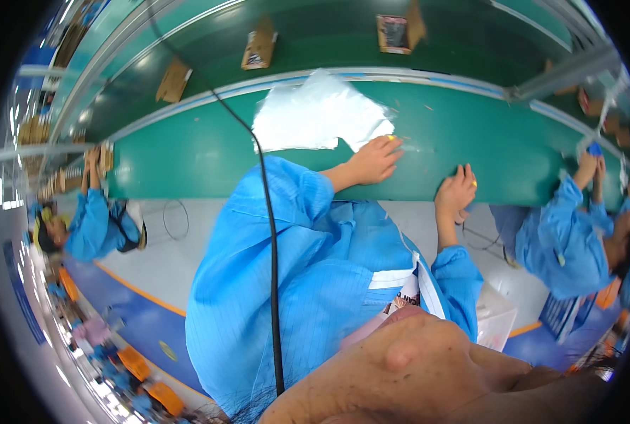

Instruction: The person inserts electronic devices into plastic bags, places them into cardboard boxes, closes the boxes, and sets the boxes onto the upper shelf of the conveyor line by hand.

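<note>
White plastic bags [308, 116] lie in an overlapping, crinkled pile on the green work surface in front of me. At the pile's near right corner is my left hand [375, 162], its fingers bent and close together on the edge of a bag. One of its fingertips is covered in yellow. Farther right, by the near edge of the surface, my right hand [456, 193] rests with fingers apart and nothing visible in them. It also has a bit of yellow on one finger. The undersides of both hands are hidden.
Beyond a metal rail [428, 76] runs a dark green belt carrying open cardboard boxes [394, 34]. A black cable [269, 205] hangs across the view. People in blue work at the left [92, 226] and right [566, 237] along the green bench [188, 159].
</note>
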The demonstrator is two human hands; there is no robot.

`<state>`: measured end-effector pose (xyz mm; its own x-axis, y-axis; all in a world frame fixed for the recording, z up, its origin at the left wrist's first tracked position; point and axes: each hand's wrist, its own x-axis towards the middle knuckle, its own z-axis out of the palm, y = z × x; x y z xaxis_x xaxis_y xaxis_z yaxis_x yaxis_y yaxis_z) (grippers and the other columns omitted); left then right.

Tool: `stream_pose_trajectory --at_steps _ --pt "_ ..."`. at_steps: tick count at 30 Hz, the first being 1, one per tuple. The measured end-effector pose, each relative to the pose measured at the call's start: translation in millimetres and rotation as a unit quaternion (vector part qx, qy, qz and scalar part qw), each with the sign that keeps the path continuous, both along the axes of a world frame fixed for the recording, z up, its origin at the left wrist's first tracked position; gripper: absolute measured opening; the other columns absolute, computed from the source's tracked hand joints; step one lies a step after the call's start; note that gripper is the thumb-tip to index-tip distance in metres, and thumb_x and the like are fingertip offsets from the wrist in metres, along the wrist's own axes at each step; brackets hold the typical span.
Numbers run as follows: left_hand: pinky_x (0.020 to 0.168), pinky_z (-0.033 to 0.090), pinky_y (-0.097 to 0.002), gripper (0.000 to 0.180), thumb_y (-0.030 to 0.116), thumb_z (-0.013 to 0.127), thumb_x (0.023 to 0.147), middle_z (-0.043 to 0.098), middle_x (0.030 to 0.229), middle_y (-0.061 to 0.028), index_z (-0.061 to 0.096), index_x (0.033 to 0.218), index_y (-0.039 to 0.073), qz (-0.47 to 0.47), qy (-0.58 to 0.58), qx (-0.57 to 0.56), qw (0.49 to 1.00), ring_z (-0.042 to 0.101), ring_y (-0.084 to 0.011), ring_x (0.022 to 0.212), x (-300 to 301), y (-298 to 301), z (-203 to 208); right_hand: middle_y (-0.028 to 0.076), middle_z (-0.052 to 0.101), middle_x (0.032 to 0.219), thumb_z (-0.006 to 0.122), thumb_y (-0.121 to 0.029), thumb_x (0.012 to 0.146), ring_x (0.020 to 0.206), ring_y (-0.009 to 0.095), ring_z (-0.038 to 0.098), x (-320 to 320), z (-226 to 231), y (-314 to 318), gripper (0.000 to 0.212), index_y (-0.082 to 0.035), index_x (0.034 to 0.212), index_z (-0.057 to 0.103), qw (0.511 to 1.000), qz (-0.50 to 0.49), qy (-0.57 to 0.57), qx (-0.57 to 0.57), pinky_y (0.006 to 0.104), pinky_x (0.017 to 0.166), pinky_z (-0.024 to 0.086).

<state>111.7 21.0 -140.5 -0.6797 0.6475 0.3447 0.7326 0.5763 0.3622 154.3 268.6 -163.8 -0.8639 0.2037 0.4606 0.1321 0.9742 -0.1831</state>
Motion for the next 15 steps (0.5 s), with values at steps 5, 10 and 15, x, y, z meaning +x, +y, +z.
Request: stream_pose_trajectory --at_steps 5,10,15 --pt "0.099 0.034 -0.0447 0.043 0.021 0.058 0.078 0.044 0.127 -0.0174 0.051 0.116 0.002 0.043 -0.015 0.088 0.995 0.042 -0.0343 0.116 5.3 -11.3 4.5 0.006 0.049 0.127 0.051 -0.013 0.077 0.116 0.029 0.043 3.5 -2.1 0.9 0.038 -0.010 0.115 0.056 1.000 0.003 -0.021 0.018 0.0425 0.089 0.036" --pt "0.088 0.037 -0.0453 0.040 0.026 0.063 0.078 0.046 0.115 -0.0161 0.051 0.108 0.003 0.237 -0.085 0.175 0.952 0.044 -0.0348 0.105 -35.7 -63.7 18.3 0.007 0.048 0.129 0.046 -0.015 0.081 0.112 0.030 0.045 3.5 -11.0 8.9 0.037 -0.008 0.116 0.056 0.998 -0.013 -0.041 0.036 0.0418 0.089 0.038" --pt "0.081 0.036 -0.0407 0.047 0.035 0.071 0.071 0.050 0.098 -0.0119 0.054 0.099 0.001 0.526 -0.009 0.017 0.850 0.046 -0.0291 0.092 -107.2 -130.0 10.1 0.007 0.046 0.130 0.045 -0.016 0.081 0.110 0.030 0.045 -1.0 -4.4 8.1 0.037 -0.008 0.115 0.055 0.997 0.002 -0.056 0.055 0.0417 0.089 0.037"
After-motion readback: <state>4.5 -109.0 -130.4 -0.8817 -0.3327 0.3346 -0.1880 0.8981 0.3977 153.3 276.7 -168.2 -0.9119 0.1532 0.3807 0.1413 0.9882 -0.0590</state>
